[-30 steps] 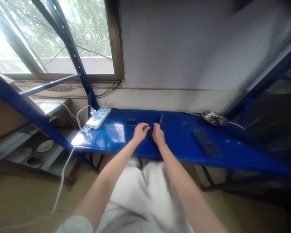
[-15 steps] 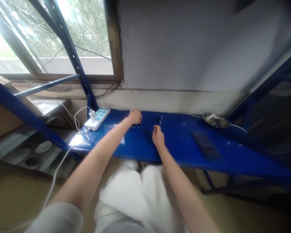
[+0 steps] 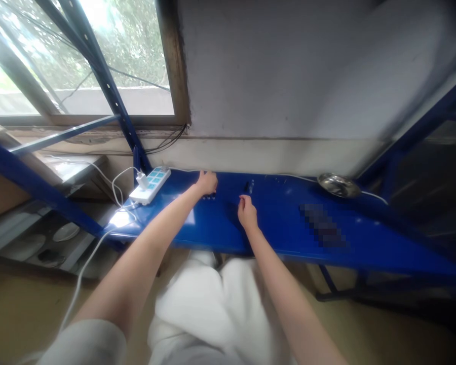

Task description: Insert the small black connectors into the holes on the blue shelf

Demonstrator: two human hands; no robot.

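My left hand [image 3: 206, 183] is over the back of the blue table [image 3: 209, 228], fingers curled downward beside a row of small clear pieces [image 3: 209, 198]. What its fingertips hold, if anything, is hidden behind the hand. Farther right, my right hand [image 3: 247, 210] is raised a little above the table with thumb and fingers pinched together. Anything inside that pinch is too small to make out. Just beyond it lie a small dark stick-like piece [image 3: 247, 186] and a few small clear pieces [image 3: 251, 186].
A white power strip [image 3: 151, 185] with a plugged-in charger sits at the table's left end. A shiny metal dish [image 3: 338, 185] stands at the back right, near a blurred dark object [image 3: 323, 226]. Blue shelf posts [image 3: 110, 83] rise at the left, and a white cable trails down there.
My left hand has shifted slightly left over the row of small pieces. The right hand keeps its pinch in nearly the same place. The whole view has turned a little.
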